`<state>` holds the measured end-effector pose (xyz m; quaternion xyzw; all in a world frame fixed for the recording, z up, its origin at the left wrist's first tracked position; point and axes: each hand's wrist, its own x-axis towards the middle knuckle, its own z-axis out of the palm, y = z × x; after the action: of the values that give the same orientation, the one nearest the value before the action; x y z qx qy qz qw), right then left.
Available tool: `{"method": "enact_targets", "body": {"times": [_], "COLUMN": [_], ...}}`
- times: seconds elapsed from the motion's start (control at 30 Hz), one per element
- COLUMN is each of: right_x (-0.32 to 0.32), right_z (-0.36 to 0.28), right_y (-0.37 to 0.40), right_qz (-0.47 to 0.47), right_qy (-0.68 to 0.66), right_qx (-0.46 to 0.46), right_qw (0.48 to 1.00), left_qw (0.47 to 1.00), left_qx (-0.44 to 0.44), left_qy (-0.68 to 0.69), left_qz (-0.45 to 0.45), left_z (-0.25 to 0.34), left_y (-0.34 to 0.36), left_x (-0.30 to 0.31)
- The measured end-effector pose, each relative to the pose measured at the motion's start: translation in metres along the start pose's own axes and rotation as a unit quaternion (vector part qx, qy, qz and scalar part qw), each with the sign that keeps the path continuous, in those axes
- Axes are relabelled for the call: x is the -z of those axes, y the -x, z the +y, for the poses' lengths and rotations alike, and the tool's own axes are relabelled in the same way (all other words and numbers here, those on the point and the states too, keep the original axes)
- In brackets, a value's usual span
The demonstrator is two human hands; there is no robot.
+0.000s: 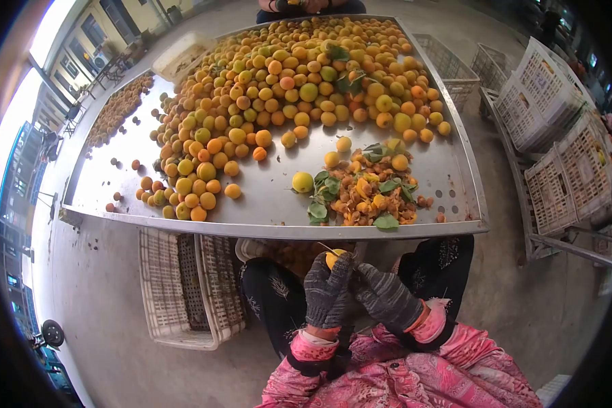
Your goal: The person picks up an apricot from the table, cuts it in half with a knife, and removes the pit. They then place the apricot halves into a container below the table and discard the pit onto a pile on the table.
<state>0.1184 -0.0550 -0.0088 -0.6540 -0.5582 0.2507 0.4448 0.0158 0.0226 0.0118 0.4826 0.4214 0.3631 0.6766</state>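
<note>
My left hand (pixel 326 294), in a grey knitted glove, is closed around a yellow-orange apricot (pixel 334 258) just below the table's front edge. A thin, pointed sliver (pixel 325 247) crosses the top of the fruit. Close beside it, my right hand (pixel 389 299), gloved alike, has its fingers curled in; I cannot tell what they hold. On the metal table (pixel 265 200) ahead lies a heap of torn apricot pieces and pits (pixel 367 194) mixed with green leaves. A greenish-yellow apricot (pixel 302 181) sits at its left. Beyond spreads a large pile of whole apricots (pixel 258 88).
Slatted crates (pixel 190 292) stand on the floor at left, and a tub (pixel 251 249) is partly hidden under the table. More white crates (pixel 540 95) ride on a metal cart (pixel 523 204) at right. Across the table sits another person (pixel 306 7). A cream tray (pixel 183 54) rests at the far left.
</note>
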Motion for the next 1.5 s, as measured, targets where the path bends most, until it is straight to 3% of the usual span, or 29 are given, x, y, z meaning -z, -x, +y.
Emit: {"method": "enact_targets", "body": {"times": [0.07,0.17,0.3,0.37,0.4,0.43,0.47,0.53,0.6,0.67,0.77,0.93,1.0,1.03,1.07,1.1,1.17,1.23,1.3,1.33,1.37,1.4,1.5], "right_x": [0.006,0.008,-0.001,-0.004,-0.006,-0.007,-0.007,-0.005,0.003,0.021,0.031,0.025,0.01,0.0,-0.006,-0.008,-0.01,-0.004,0.005,0.013,0.017,0.017,0.01], "right_z": [0.014,0.015,0.008,-0.011,-0.011,-0.011,-0.01,-0.001,0.002,-0.004,0.002,0.004,0.003,0.001,0.0,0.002,0.003,0.004,0.007,0.01,0.012,0.012,0.01], "right_y": [-0.005,-0.005,0.003,0.003,0.004,0.007,0.009,0.007,0.004,-0.007,-0.016,-0.02,-0.01,-0.002,0.001,0.001,0.003,0.003,-0.001,-0.003,-0.006,-0.008,-0.009], "right_qz": [-0.037,-0.077,-0.041,-0.026,-0.028,-0.025,-0.021,-0.022,-0.026,-0.042,-0.092,-0.083,-0.056,-0.028,0.001,0.0,0.039,0.015,-0.01,-0.028,-0.046,-0.046,-0.051], "right_qy": [0.119,0.041,0.091,-0.063,-0.064,0.033,0.13,0.163,0.193,0.232,0.199,0.152,0.154,0.135,0.117,0.117,0.123,0.119,0.113,0.165,0.216,0.215,0.134], "right_qx": [0.259,0.234,0.213,-0.064,-0.063,-0.017,0.028,0.06,0.091,0.212,0.24,0.237,0.235,0.152,0.069,0.068,0.081,0.095,0.11,0.179,0.246,0.245,0.242], "right_qw": [0.958,0.968,0.972,0.996,0.996,0.999,0.991,0.985,0.977,0.948,0.946,0.956,0.958,0.979,0.991,0.991,0.988,0.988,0.987,0.969,0.944,0.944,0.96], "left_qw": [1.0,0.999,0.999,1.0,0.999,0.999,0.998,0.99,0.989,0.992,0.992,0.991,0.998,0.998,0.994,0.98,0.98,0.98,0.994,0.994,0.995,0.992,0.994], "left_qx": [-0.014,-0.034,-0.03,-0.021,-0.011,-0.01,-0.058,-0.108,-0.063,-0.035,0.014,0.04,-0.041,-0.042,-0.002,0.04,0.046,0.046,-0.057,-0.057,0.001,0.06,-0.003], "left_qy": [-0.006,-0.022,-0.006,0.017,0.039,0.037,-0.026,-0.087,-0.1,-0.066,0.002,0.039,-0.004,-0.004,0.092,0.188,0.184,0.183,0.001,0.001,0.018,0.035,0.053], "left_qz": [-0.008,-0.015,-0.008,-0.002,0.004,0.006,-0.011,-0.028,-0.094,-0.101,-0.126,-0.124,-0.047,-0.048,-0.05,-0.051,-0.06,-0.069,-0.097,-0.097,-0.1,-0.103,-0.099], "left_z": [-0.005,-0.005,-0.01,-0.011,-0.012,-0.023,-0.041,-0.044,-0.036,-0.012,0.006,-0.001,-0.021,-0.025,-0.029,-0.032,-0.03,-0.028,-0.026,-0.017,-0.003,0.004,-0.002], "left_y": [-0.002,-0.003,-0.004,-0.005,-0.006,-0.009,-0.014,-0.018,-0.017,-0.011,-0.01,-0.008,-0.006,-0.004,-0.004,-0.002,-0.002,-0.004,-0.008,-0.008,-0.008,-0.007,-0.004], "left_x": [0.005,0.008,0.005,0.002,0.002,0.008,0.017,0.022,0.03,0.03,0.027,0.026,0.019,0.014,0.009,0.007,0.007,0.011,0.02,0.023,0.024,0.024,0.021]}}
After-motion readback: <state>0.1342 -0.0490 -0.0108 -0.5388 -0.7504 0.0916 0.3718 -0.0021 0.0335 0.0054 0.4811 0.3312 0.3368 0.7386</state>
